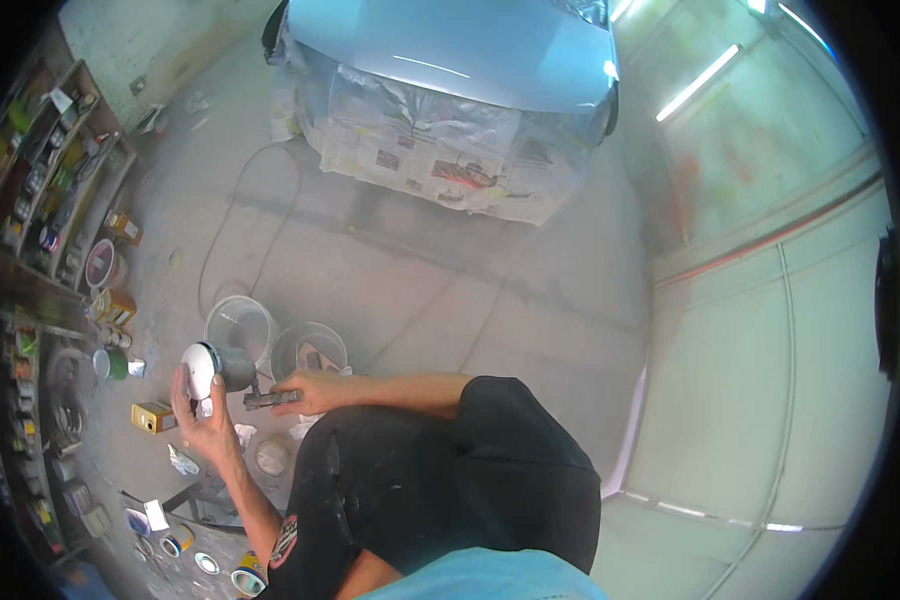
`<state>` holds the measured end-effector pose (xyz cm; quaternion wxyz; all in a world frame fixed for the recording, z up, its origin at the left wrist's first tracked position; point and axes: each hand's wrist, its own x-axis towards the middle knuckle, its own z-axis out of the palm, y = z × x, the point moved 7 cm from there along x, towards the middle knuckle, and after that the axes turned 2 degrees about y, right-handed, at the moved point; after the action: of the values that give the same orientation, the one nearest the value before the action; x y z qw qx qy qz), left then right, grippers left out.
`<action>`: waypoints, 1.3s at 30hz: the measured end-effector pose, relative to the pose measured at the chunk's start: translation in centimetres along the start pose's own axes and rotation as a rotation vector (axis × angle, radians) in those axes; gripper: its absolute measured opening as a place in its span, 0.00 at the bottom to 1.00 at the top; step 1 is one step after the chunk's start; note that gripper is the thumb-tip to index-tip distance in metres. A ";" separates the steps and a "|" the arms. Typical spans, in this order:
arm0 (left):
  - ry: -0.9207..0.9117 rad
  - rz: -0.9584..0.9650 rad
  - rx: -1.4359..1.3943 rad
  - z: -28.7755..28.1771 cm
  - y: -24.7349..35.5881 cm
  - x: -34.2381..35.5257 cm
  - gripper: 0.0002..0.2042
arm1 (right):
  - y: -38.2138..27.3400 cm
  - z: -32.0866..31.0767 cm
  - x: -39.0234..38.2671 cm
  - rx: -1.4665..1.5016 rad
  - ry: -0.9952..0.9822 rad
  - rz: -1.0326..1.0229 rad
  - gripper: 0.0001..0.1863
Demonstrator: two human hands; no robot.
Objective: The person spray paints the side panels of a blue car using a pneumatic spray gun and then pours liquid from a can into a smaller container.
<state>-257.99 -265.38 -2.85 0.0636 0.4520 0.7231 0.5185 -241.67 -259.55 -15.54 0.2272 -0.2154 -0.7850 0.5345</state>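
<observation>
My right hand (pixel 315 391) is wrapped around the handle of a spray gun (pixel 269 400). The gun's grey cup (pixel 234 368) is tipped sideways, with its round white lid (pixel 199 371) toward my left. Against that lid my left hand (pixel 206 428) is closed, its thumb and fingers at the rim. Whether the lid is loose or fastened I cannot tell. Just beyond the cup stands a pale bucket (pixel 240 324), and a see-through bucket (pixel 311 337) with things inside it is beside my right hand.
A pale blue car panel (pixel 450 45), masked below with newspaper and plastic sheeting (pixel 450 165), stands ahead. Shelves of cans (pixel 35 190) line the left. A yellow rectangular can (pixel 153 417) and crumpled paper (pixel 182 459) lie nearby. A hose (pixel 206 255) curves over the floor.
</observation>
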 end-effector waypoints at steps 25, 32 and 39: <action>-0.766 0.821 0.012 19.2 18.4 -12.6 0.30 | -0.8 -8.6 -25.3 -0.097 0.651 0.334 0.22; -0.627 1.024 0.052 31.8 26.6 -23.8 0.26 | 3.0 -16.8 -39.2 -0.009 0.743 0.343 0.17; -0.827 1.109 -0.022 42.8 39.5 -34.3 0.36 | 3.6 -27.2 -53.5 0.020 0.842 0.455 0.17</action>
<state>-190.74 -258.32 -3.35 0.0642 0.9148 0.2964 0.2669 -182.40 -269.25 -16.82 0.4049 -0.5775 -0.5524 0.4444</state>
